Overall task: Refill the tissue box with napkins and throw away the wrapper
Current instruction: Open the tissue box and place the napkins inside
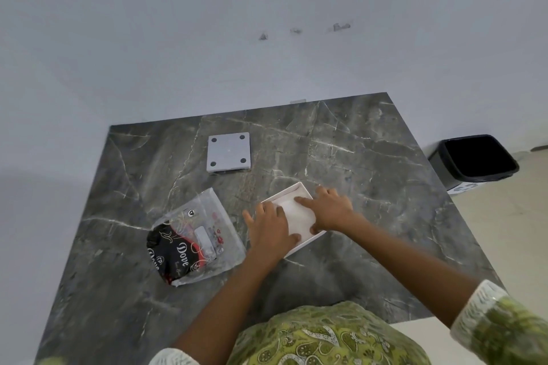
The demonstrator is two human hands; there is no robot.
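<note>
A white open tissue box (285, 193) lies on the dark marble table, with white napkins (299, 215) inside it. My left hand (271, 228) rests flat over the box's left side, fingers spread. My right hand (327, 210) presses on the napkins from the right, fingers apart. The clear plastic wrapper (194, 235), printed black and red with "Dove", lies crumpled just left of my left hand. A grey square lid (229, 152) with four dark round feet sits farther back on the table.
The marble table (370, 157) stands against a pale wall. A black waste bin (474, 160) stands on the floor past the table's right edge. My green patterned clothing fills the bottom of the view.
</note>
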